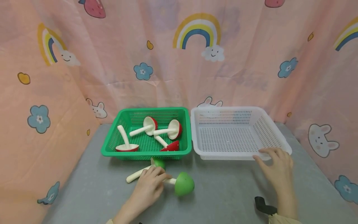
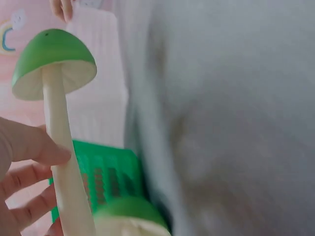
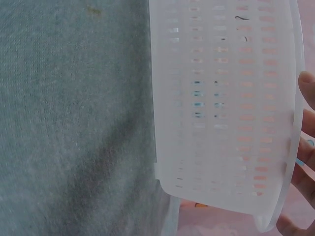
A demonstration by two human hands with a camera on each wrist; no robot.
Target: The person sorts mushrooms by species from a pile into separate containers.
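My left hand (image 1: 151,186) pinches the pale stem of a green-capped toy mushroom (image 1: 184,184), its cap pointing right. In the left wrist view the thumb presses on the stem of that mushroom (image 2: 55,54), with the fingers behind. Partly hidden behind this hand lies another green-capped mushroom (image 1: 137,175) on the table; its cap touches or nearly touches the green basket. On the right, my right hand (image 1: 277,168) holds the front rim of a white basket (image 1: 223,155) near its right corner. The right wrist view shows fingertips along the rim of the white basket (image 3: 226,147).
A green basket (image 1: 145,153) stands left of the white one, with several red-capped mushrooms (image 1: 174,129) inside. Both stand on a grey table (image 1: 218,193), against a pink patterned curtain (image 1: 167,90). A black object (image 1: 264,206) sits beside the right wrist.
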